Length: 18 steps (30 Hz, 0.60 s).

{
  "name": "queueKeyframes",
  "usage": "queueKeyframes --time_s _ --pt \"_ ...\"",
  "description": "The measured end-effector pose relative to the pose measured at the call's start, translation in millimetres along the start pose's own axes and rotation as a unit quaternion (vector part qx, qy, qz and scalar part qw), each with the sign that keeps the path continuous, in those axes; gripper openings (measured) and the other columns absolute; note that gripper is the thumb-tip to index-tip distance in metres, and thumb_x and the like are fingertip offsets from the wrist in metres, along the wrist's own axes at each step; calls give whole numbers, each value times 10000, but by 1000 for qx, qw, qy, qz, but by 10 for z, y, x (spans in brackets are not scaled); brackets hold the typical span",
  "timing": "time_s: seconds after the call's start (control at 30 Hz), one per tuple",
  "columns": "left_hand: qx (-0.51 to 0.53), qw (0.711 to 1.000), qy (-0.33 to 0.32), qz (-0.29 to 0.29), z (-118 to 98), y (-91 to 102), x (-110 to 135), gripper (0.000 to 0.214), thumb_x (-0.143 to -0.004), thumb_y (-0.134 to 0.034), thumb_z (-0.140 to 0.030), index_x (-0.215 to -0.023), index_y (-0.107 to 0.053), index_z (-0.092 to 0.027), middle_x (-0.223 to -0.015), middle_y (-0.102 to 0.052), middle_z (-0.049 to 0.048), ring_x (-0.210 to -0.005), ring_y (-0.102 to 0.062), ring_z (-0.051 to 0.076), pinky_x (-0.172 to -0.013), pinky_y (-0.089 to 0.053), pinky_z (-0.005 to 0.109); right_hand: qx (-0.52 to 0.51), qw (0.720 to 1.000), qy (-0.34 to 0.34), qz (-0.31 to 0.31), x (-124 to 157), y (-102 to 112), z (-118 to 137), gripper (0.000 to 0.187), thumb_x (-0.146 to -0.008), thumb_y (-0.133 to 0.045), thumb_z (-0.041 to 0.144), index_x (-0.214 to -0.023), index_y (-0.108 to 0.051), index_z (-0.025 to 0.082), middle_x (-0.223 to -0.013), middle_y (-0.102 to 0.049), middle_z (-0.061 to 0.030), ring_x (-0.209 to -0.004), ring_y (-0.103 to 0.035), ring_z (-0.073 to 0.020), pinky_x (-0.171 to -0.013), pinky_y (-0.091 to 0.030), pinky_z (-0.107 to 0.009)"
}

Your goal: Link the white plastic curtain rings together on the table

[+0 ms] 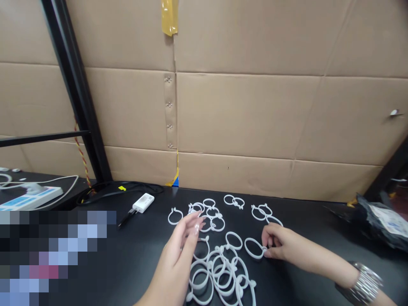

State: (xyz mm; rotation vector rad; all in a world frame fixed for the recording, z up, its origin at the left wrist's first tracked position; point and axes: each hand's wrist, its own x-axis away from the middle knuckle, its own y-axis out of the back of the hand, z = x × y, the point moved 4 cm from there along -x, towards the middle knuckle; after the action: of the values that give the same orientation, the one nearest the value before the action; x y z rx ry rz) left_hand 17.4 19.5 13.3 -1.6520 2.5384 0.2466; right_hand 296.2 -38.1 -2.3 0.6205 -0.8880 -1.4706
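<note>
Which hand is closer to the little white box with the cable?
Left. The left hand is just right of the white box, nearer the camera; the right hand is much farther right, pinching a ring.

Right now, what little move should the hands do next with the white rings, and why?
Probably the right hand should draw the single ring it pinches at the edge away from the tangled pile. That ring lies flat and seems free of the heap, already gripped, while the left hand hovers open over other rings.

Bare forearms; a silver metal-link watch (366, 282) circles the right wrist; the left hand (178, 255) has long, seemingly pale-polished nails.
</note>
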Motion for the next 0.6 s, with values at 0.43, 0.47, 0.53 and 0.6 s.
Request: queueKeyframes --time_s 0.43,0.47,0.53,0.6 --pt "71 987 49 134 62 -168 -15 373 -835 -549 -493 -922 -629 -139 -708 -670 36 -644 -631 158 -661 -479 264 -237 962 63 122 254 -30 621 154 -793 -657 303 -848 -553 204 -707 -591 34 -662 -520 -119 -600 -395 -222" --pt "50 982 62 168 96 -209 7 416 -833 -529 -529 -862 -634 -127 -628 -642 24 -563 -600 144 -602 -468 257 -242 959 66 131 298 -66 695 143 -779 -671 272 -842 -562 205 -713 -594 36 -672 -524 -120 -614 -404 -220" --pt "-7 972 91 217 158 -271 50 505 -816 -495 -592 -740 -637 -114 -522 -572 3 -471 -522 117 -512 -412 228 -211 967 63 126 381 -116 833 102 -757 -669 198 -816 -587 210 -724 -590 39 -688 -524 -125 -620 -411 -213" --pt "-73 963 105 237 195 -302 83 550 -795 -489 -618 -656 -645 -110 -477 -489 -24 -448 -431 92 -459 -323 199 -186 973 53 125 450 -152 944 140 -709 -659 105 -775 -601 215 -739 -603 42 -717 -540 -134 -642 -421 -206"
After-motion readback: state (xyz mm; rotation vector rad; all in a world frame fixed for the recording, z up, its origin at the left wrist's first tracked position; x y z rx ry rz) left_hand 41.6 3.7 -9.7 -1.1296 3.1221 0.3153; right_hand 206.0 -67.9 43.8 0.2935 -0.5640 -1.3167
